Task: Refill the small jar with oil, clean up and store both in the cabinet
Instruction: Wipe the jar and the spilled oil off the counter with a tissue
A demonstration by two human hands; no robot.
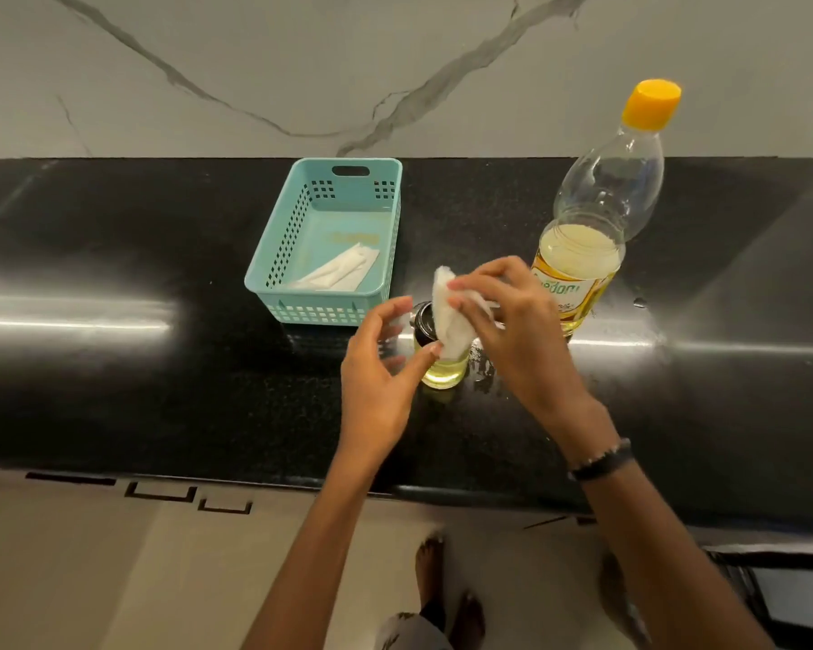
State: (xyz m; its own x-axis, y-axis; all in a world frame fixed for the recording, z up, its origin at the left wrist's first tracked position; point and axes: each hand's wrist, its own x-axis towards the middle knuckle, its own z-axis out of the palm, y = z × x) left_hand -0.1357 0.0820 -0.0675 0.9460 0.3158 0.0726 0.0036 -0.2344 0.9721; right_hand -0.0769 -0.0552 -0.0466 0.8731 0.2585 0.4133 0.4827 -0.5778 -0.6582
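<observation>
Oil already sits in the small jar (442, 363) on the black counter (160, 391), with its dark lid on, so the filling looks done. The right hand (503, 316) pinches a white tissue (447, 316) against the jar. The left hand (381, 368) curls round the jar's side, thumb touching it. The capped oil bottle (592, 218) stands just behind. Wiping and storing both are left.

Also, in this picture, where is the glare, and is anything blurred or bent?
Head view: bright glare streaks lie on the black counter at left and beside the oil bottle; the wide lens leans the bottle and curves the counter's front edge; the tissue in the right hand looks slightly soft.
</observation>
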